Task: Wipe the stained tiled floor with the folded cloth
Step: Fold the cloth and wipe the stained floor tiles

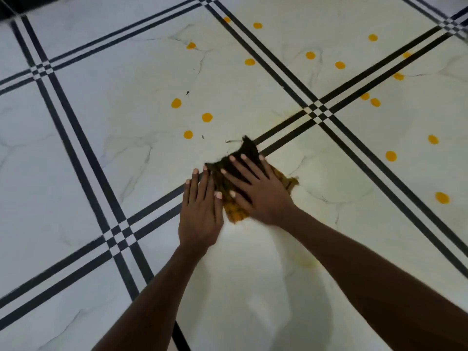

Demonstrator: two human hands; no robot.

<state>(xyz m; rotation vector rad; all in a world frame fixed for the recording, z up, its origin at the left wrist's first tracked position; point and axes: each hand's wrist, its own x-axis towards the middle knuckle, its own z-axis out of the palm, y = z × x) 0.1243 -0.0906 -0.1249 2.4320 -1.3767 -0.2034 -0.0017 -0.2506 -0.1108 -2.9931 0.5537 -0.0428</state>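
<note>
**Desk:** What am I looking at?

**Operator:** From my remote seat: a folded cloth [235, 191], dark and soaked yellow at its near edges, lies flat on the tiled floor [106, 127] just below the middle of the head view, beside a crossing of black grout bands [317, 113] at its one o'clock. Yellow spots [207, 117] lie near it at eleven o'clock. More are scattered from twelve through three, well apart from it.

**Desk:** What could go wrong from here?

**Operator:** My judgement only: the cloth looks saturated, so a further pass may smear colour rather than lift it. A faint yellow haze [307, 262] already shows on the tile at five o'clock of the cloth. The frayed far corner could also fold under if I push it forward. And the far spots call for a long reach; pressure may slacken there and leave streaks.

**Desk:** And the hands?

**Operator:** The right hand [255, 191] lies flat on top of the cloth, fingers straight and spread, pressing down and gripping nothing. The left hand [201, 214] is flat too, fingers straight and together, resting mostly on bare tile at the cloth's nine o'clock edge, its thumb touching the fabric. Neither hand curls round anything.
</note>
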